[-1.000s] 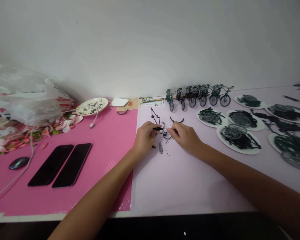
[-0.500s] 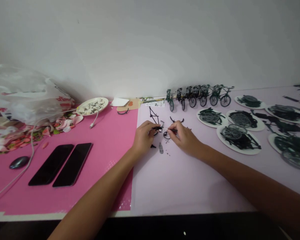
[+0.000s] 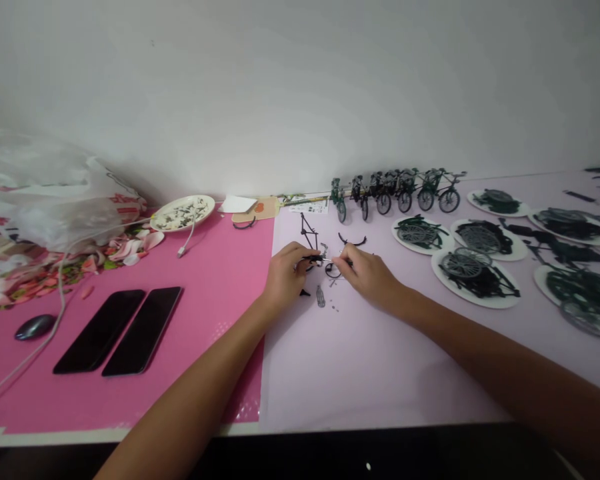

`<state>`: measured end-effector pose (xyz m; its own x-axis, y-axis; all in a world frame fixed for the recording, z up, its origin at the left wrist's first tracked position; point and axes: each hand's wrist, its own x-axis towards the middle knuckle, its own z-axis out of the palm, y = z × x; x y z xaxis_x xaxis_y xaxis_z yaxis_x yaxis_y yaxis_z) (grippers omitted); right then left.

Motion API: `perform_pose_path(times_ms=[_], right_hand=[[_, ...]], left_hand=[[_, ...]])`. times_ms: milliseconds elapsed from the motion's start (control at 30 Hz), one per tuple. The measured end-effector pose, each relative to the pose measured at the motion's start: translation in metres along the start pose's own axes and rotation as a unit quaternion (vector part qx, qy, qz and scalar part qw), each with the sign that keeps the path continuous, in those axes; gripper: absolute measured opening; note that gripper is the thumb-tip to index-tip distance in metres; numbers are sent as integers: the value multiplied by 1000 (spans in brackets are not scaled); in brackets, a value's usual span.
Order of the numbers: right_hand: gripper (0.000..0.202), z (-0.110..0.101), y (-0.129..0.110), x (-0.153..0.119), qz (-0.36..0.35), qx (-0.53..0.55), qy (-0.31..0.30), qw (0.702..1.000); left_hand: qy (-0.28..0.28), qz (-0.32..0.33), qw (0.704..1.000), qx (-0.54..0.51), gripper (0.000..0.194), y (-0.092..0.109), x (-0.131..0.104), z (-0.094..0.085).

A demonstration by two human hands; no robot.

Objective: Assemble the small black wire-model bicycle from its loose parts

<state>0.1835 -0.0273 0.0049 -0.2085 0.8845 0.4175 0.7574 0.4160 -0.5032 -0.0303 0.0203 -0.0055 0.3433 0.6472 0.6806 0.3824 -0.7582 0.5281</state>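
Observation:
My left hand [image 3: 286, 272] is closed, pinching a small black bicycle part [image 3: 314, 258] between thumb and fingers. Opposite it, my right hand [image 3: 364, 268] pinches a thin silvery rod [image 3: 327, 259] whose tip meets the black part; its kind is too small to make out. Below the rod lies a dark ring-shaped piece [image 3: 333, 271], partly covered by my right fingers. A black toy bicycle frame [image 3: 309, 231] rests just beyond my hands, with a curved black piece [image 3: 353, 241] to its right. Nearer me are a grey slotted part [image 3: 321, 297] and several tiny bits [image 3: 334, 307].
Several assembled toy bicycles [image 3: 404, 190] stand along the wall. White plates [image 3: 503, 301] of bicycle parts fill the right side. On the pink left side are two black phones [image 3: 143, 330], a mouse [image 3: 36, 327], a cable [image 3: 60, 313], a plastic bag [image 3: 65, 200] and a cream plate [image 3: 207, 207].
The whole view has shifted very slightly. My right hand has edged toward my left, so less of the silvery rod shows between them. Both grips stay the same.

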Motion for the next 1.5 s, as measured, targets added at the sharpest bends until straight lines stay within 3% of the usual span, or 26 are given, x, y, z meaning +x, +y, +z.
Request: perform_pose_path(times_ms=[167, 433, 733, 1000, 1233, 1500], right_hand=[[34, 0, -1, 0, -7, -6, 22, 1000], [10, -2, -5, -2, -28, 74, 36, 996], [15, 14, 10, -4, -19, 55, 46, 997], [23, 16, 8, -6, 29, 80, 38, 996], [32, 16, 7, -6, 24, 61, 70, 995], [14, 19, -1, -8, 18, 75, 95, 992]], left_hand=[[1, 13, 1000, -16, 38, 3, 0, 0], [-4, 31, 999, -31, 43, 0, -1, 2], [4, 8, 999, -44, 39, -1, -4, 2], [-4, -17, 998, -58, 41, 1, -8, 3], [-8, 9, 999, -36, 36, 3, -7, 1], [-11, 9, 999, -32, 39, -2, -6, 4]])
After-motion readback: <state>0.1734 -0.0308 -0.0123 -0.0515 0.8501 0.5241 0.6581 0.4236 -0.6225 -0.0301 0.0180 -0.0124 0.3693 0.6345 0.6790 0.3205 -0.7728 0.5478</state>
